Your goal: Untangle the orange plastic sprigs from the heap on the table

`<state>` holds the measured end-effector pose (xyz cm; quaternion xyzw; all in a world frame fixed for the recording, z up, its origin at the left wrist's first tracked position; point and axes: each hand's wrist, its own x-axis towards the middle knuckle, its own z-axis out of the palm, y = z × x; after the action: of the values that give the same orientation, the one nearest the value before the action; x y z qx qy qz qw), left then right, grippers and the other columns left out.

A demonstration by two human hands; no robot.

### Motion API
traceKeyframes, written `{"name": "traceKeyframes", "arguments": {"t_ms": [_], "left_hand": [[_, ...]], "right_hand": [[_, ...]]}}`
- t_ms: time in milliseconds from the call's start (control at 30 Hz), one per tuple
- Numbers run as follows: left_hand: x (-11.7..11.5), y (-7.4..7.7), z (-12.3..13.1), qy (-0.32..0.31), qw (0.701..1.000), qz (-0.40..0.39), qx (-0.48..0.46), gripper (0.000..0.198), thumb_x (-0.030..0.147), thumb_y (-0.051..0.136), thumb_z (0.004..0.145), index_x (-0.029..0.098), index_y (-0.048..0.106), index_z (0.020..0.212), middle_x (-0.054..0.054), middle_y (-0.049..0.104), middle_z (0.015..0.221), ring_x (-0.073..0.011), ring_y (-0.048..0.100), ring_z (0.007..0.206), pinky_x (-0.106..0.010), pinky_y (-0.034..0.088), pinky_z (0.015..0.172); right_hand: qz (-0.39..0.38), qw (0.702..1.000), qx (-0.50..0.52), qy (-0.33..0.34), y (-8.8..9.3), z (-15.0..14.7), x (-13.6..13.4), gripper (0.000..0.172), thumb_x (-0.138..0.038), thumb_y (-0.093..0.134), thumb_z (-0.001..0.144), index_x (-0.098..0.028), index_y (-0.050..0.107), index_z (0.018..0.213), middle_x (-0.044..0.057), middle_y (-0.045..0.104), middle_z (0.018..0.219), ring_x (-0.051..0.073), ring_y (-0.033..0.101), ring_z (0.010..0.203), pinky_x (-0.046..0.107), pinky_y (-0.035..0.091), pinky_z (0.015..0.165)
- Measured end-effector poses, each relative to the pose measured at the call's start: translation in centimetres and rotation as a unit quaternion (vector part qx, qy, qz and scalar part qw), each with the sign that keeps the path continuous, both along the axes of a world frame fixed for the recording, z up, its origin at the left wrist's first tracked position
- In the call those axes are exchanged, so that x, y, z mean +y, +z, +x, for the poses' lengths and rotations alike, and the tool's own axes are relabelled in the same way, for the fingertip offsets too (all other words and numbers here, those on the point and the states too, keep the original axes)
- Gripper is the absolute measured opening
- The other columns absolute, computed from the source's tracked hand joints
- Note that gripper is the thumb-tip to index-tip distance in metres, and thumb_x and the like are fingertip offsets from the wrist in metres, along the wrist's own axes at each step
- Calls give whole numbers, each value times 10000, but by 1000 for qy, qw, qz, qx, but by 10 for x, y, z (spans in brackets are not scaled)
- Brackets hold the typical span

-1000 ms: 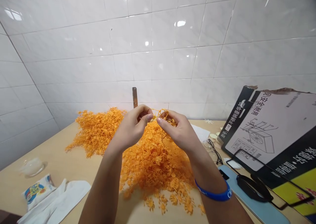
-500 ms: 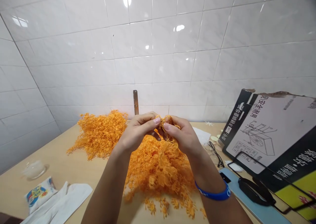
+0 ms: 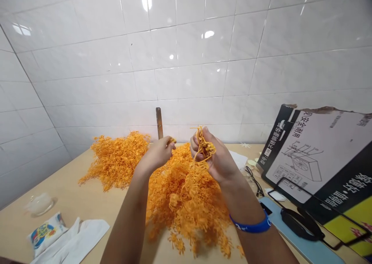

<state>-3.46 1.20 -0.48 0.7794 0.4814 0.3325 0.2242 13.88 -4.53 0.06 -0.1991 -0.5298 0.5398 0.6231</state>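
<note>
Big pile: a loose heap of orange, flower-like plastic pieces, the big pile (image 3: pixel 162 190), sits on a pale wooden table (image 3: pixel 87 202) straight in front of the person.
Right hand: raised above the big pile's right side, the right hand (image 3: pixel 219 155) has thumb and fingers closed around a tangled bunch of orange strands (image 3: pixel 207 149). More orange pieces hang below the bunch, over the big pile; where they end is hard to tell.
Left hand: above the big pile's left side and apart from the other hand, the left hand (image 3: pixel 158 153) pinches a small orange bit (image 3: pixel 173 140) between thumb and finger.
Wristband: a blue band (image 3: pixel 251 228) circles the right forearm.
Second heap: a smaller orange heap (image 3: pixel 119 161) lies left of the big pile.
Upright strip: a narrow brown strip (image 3: pixel 159 122) stands behind the big pile, before a white tiled wall (image 3: pixel 188 81).
Left side: well left of the big pile are a colourful packet (image 3: pixel 48 233) and a white cloth-like sheet (image 3: pixel 84 237).
Right side: right of the big pile are eyeglasses (image 3: pixel 255 182) and a tilted printed cardboard box (image 3: pixel 305 155).
</note>
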Motion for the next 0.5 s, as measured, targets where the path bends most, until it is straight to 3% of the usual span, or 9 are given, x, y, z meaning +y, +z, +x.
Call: {"name": "traceKeyframes", "arguments": {"t_ms": [100, 200, 367, 500], "left_hand": [[12, -12, 3, -10, 998, 18, 59, 452, 334, 493, 897, 200, 506, 1329, -158, 640, 1252, -276, 659, 1038, -348, 517, 774], [11, -10, 3, 13, 996, 46, 70, 511, 365, 482, 911, 175, 478, 1386, -171, 510, 1416, -319, 502, 1288, -425, 435, 989], [-7, 6, 5, -2, 996, 79, -38, 457, 446, 466, 927, 191, 599, 1282, -117, 595, 1339, -277, 570, 1207, -403, 458, 989], [-6, 7, 6, -9, 995, 90, -41, 336, 358, 491, 917, 207, 689, 1141, -92, 690, 1187, -266, 623, 1103, -399, 479, 939]], "right_hand": [[-22, 999, -1, -25, -3, 0, 2, 369, -514, 713, 784, -177, 568, 746, -31, 405, 677, 80, 340, 544, 193, 293, 449], [-20, 1000, 7, -19, -4, 2, 2, 308, -456, 748, 763, -180, 624, 821, -31, 439, 676, 82, 387, 571, 184, 357, 489], [-58, 998, 11, -3, -3, 1, 2, 373, -386, 840, 678, -176, 659, 929, -6, 584, 766, 87, 510, 656, 181, 428, 568], [-56, 998, 19, -15, -4, -2, 5, 401, -364, 866, 634, -184, 667, 932, 5, 640, 796, 110, 566, 683, 225, 466, 625]]}}
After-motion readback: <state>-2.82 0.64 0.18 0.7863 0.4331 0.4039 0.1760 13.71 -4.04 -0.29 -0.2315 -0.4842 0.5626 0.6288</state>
